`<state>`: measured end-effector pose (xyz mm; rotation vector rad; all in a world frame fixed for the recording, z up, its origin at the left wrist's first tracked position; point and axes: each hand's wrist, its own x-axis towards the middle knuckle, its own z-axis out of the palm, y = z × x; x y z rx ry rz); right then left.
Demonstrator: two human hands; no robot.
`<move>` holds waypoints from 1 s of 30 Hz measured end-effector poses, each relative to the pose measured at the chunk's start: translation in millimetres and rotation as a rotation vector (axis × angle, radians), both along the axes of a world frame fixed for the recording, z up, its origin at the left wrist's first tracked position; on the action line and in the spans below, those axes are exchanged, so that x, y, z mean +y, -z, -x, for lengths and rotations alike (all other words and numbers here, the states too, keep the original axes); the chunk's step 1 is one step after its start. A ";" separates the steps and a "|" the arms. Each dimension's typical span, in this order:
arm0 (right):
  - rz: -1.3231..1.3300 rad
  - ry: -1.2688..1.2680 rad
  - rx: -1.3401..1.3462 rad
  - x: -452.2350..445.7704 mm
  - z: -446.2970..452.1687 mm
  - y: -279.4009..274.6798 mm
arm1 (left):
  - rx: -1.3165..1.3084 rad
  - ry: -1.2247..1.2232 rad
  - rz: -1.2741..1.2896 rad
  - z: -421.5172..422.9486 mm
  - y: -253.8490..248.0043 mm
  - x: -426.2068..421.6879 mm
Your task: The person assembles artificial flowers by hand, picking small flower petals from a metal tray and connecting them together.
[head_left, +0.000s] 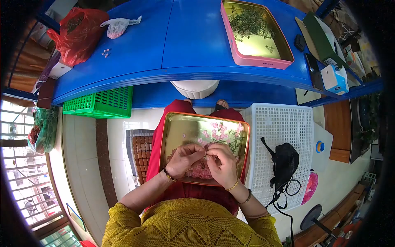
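A gold-coloured metal tray (181,123) with an orange-red rim rests on my lap. Over its middle, my left hand (186,159) and my right hand (222,164) meet with thumbs and fingers pinched together. Between the fingertips is a small pink flower (207,146), mostly covered by the fingers. Beyond my right hand, pink flowers (218,131) on green stems lie loose in the tray's far right part. Below the hands, a heap of loose pink blossoms (200,171) fills the near side, partly hidden by my wrists.
On the blue shelf (193,37) ahead stand a pink-rimmed tin (263,63) of green stems, a red plastic bag (84,35) and a small white bag (118,27). A green crate (98,103) is beneath. To my right, a black bag (284,162) lies on a white plastic crate (263,119).
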<state>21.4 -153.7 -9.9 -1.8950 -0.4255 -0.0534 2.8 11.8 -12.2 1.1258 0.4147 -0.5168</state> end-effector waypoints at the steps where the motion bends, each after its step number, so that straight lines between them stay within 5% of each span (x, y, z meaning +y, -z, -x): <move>1: 0.004 0.001 0.007 0.1 0.2 -0.8 | -0.053 0.020 -0.038 0.5 -0.2 0.2; 8: 0.032 -0.016 -0.018 -2.3 0.3 2.2 | -0.120 0.156 -0.135 -2.9 -9.5 8.8; 20: -0.050 -0.028 0.210 -5.9 3.4 5.8 | -0.716 0.248 -0.582 -7.6 -17.1 4.9; 26: -0.039 -0.035 0.089 -6.0 1.8 11.0 | -0.650 0.185 -0.544 -4.6 -11.8 2.9; 30: -0.085 -0.020 0.273 -5.9 3.5 3.7 | -0.559 0.173 -0.538 -3.6 -10.6 4.6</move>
